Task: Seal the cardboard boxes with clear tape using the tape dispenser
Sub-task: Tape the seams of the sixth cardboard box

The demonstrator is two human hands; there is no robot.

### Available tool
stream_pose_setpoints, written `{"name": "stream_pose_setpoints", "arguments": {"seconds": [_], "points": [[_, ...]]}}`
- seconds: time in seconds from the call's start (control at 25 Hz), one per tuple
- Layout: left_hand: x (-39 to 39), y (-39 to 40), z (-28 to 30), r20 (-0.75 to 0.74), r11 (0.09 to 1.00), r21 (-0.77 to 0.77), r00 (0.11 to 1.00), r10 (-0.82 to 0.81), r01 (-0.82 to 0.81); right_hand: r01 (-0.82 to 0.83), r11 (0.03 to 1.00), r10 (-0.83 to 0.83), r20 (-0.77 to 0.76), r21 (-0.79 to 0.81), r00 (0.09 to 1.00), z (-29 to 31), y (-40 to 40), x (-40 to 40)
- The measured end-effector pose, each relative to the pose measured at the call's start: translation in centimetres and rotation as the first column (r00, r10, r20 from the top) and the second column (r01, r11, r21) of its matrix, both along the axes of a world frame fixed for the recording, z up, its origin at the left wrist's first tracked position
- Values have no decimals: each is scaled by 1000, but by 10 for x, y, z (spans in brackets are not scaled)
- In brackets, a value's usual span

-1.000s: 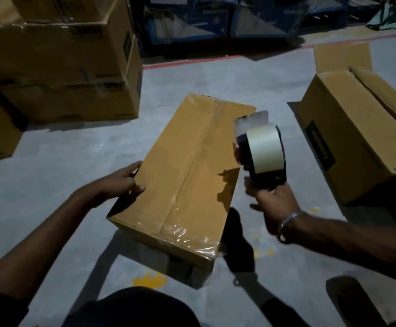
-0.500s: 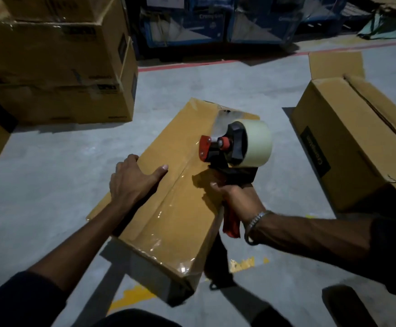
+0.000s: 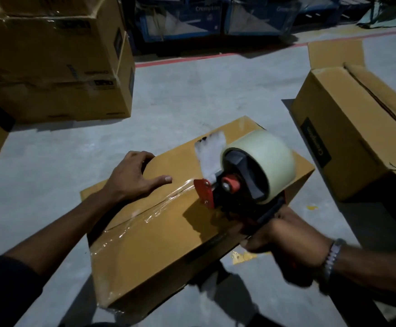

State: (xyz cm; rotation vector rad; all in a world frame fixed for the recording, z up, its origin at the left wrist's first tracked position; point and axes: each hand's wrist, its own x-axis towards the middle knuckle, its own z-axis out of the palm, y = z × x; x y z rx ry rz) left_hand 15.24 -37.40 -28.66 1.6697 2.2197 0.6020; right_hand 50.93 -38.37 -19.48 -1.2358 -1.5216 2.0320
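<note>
Two hands work on a long brown cardboard box [image 3: 168,232] lying on the grey concrete floor [image 3: 192,97]. The left hand [image 3: 131,178] rests on the box's top with fingers curled over its far edge and thumb stretched along the shiny strip of clear tape [image 3: 145,213] on the seam. The right hand [image 3: 284,237] grips the handle of a black-and-red tape dispenser [image 3: 239,185] with its pale tape roll [image 3: 265,159], held just above the top.
</note>
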Motion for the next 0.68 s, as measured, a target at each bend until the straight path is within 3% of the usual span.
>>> {"name": "stream_pose_setpoints", "arguments": {"seconds": [0.12,0.2,0.4,0.48,0.52,0.56,0.64,0.68], "points": [[-1,-3,-2,30,1000,-17,999,14,-13,25,942,-47,60,334,997,13,40,22],[3,-7,-6,31,1000,-6,999,18,-18,-3,895,-72,151,446,986,14,81,40],[27,-18,-7,4,996,85,999,32,-32,-35,957,-43,259,289,965,8,142,70],[37,-6,-1,-61,986,156,997,-49,58,-88,980,54,191,177,980,12,150,60],[49,8,11,7,982,157,994,-106,104,-80,990,65,122,118,990,17,153,53],[69,22,25,215,988,100,967,-136,117,-69,996,68,27,63,997,20,152,47],[134,81,86,635,977,-122,770,-61,177,-23,999,28,-187,29,982,50,168,66],[154,93,102,789,945,-249,610,70,213,-47,999,47,-232,5,972,50,166,61]]}}
